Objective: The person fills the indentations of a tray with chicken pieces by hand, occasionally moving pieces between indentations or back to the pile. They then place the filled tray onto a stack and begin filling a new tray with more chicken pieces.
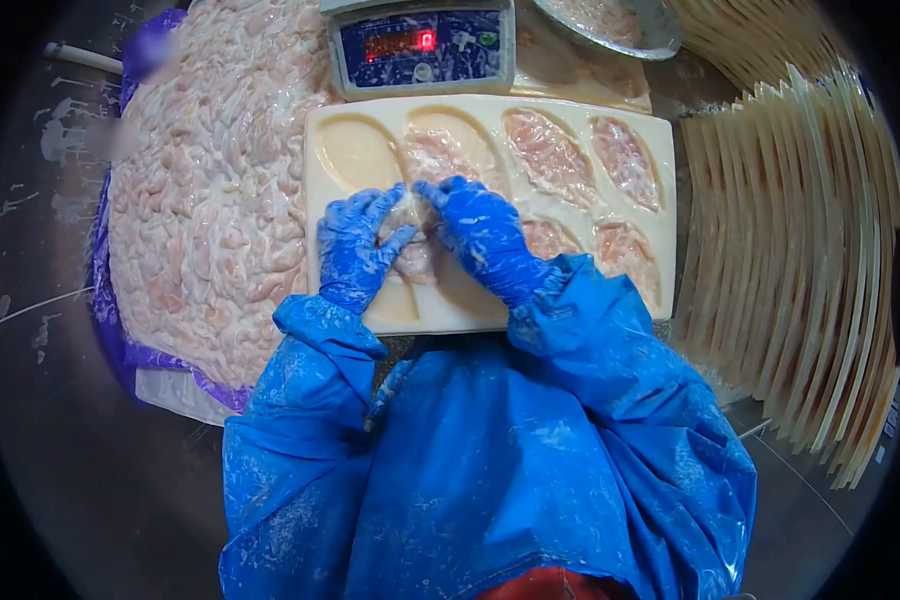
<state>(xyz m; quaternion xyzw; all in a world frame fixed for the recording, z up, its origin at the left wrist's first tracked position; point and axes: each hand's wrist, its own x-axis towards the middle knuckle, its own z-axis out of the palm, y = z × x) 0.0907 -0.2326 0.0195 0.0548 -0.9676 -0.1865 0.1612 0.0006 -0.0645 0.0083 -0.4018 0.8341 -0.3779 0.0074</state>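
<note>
Both hands wear blue gloves smeared with white. My left hand (355,245) is over the left part of a cream moulded tray (490,107), its fingers curled at a piece of pale pink meat (415,262). My right hand (480,232) bends over the same piece from the right, its fingertips pinched together on it near the left fingertips. The top left hollow (355,153) of the tray is bare. Meat (438,152) lies in the hollow beside it, and more meat (550,158) fills hollows on the right.
A large heap of pale meat (210,200) on purple plastic (115,300) lies left. Behind the tray stands a scale (420,50) showing a red 0. A metal bowl (655,30) is at the back right. Stacked thin trays (780,250) stand on the right.
</note>
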